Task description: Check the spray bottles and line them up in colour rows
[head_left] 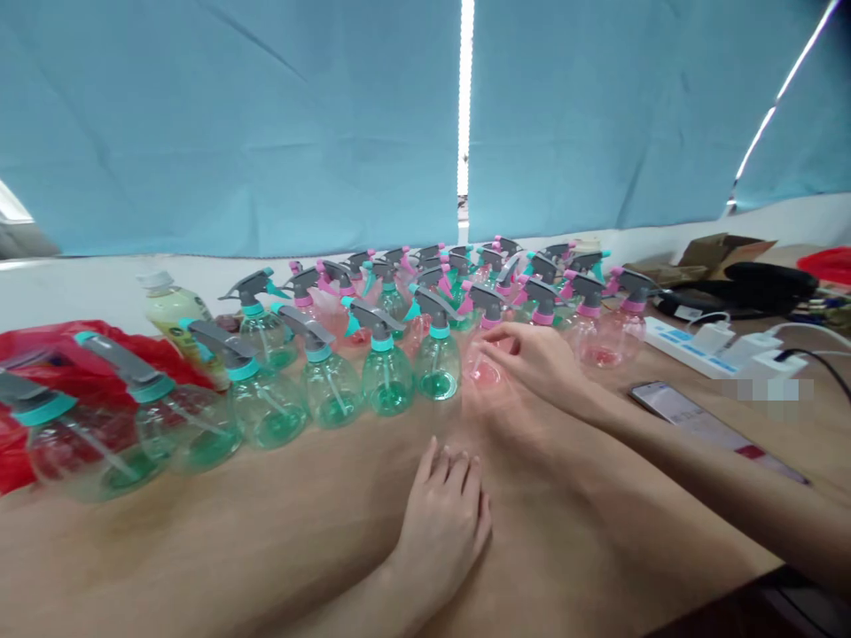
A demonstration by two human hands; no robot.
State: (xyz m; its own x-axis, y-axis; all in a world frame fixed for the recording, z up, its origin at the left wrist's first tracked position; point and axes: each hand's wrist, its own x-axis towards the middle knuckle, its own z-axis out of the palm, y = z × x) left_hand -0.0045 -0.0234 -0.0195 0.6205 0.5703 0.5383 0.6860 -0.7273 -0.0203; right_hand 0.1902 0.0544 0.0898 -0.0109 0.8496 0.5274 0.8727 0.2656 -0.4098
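A pink spray bottle with a grey and pink trigger head stands upright in the front row. My right hand reaches across from the right, thumb and fingers pinched at its upper body, just under the collar; the hand covers part of the bottle. On the table below, my left hand lies palm down with fingers stretched and holding nothing. Left of the pink bottle, a green spray bottle heads a line of several similar ones, including another green spray bottle. Each has some tinted colour at its base.
More pink and green spray bottles crowd behind. A drink bottle and red plastic bag are at left. To the right lie a phone, a power strip with plugs, and a cardboard box.
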